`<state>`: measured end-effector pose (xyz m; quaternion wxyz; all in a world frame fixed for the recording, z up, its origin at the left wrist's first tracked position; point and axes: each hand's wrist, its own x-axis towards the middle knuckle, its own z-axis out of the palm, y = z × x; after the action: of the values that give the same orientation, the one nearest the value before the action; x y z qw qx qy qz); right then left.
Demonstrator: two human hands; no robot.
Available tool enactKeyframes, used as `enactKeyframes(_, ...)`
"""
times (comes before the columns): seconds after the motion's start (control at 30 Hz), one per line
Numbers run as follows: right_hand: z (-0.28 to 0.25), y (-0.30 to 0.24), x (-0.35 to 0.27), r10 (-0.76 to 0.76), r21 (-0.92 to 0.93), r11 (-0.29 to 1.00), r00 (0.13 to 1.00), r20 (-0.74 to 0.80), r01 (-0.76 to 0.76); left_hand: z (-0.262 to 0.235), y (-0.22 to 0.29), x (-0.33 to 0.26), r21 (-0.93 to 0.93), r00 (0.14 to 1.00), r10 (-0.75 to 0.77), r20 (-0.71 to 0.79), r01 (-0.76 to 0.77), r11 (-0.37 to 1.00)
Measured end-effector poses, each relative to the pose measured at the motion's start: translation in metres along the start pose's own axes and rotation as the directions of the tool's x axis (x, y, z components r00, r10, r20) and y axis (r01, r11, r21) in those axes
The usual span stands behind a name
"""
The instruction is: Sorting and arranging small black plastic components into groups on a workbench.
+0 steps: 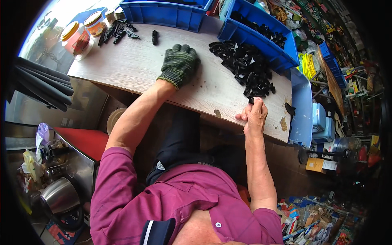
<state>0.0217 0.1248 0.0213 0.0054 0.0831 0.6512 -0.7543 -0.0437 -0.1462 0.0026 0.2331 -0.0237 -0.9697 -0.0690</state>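
Note:
My left hand (178, 66), in a dark green knitted glove, rests on the whitish wooden table (143, 65). Its fingers are curled under, and whatever they may hold is hidden beneath the glove. My bare right hand (255, 115) is at the near right part of the table. Thumb and forefinger pinch a small black plastic piece (251, 99) at the near tip of a heap. That heap of small black plastic pieces (245, 65) spreads from there up to a blue crate. Beyond my left hand a single black part (154, 37) lies alone.
Two blue crates (163, 16) (261, 45) stand along the far edge, the right one holding black pieces. Longer black parts (118, 32) lie near jars (76, 40) at the far left. A light blue bin (302, 110) adjoins the right edge. A steel kettle (61, 196) stands lower left.

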Motion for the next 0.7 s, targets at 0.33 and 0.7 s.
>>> enactKeyframes(0.33,-0.006,0.005,-0.002,-0.060,-0.013,0.998,0.998,0.000,0.060,-0.005,0.003,-0.010,-0.448,0.912,0.410,0.010,-0.363,0.817)
enactKeyframes(0.7,-0.007,0.006,0.000,-0.106,-0.030,0.994,0.994,0.027,0.107,-0.010,0.004,-0.022,-0.188,0.994,0.106,-0.038,-0.111,0.976)
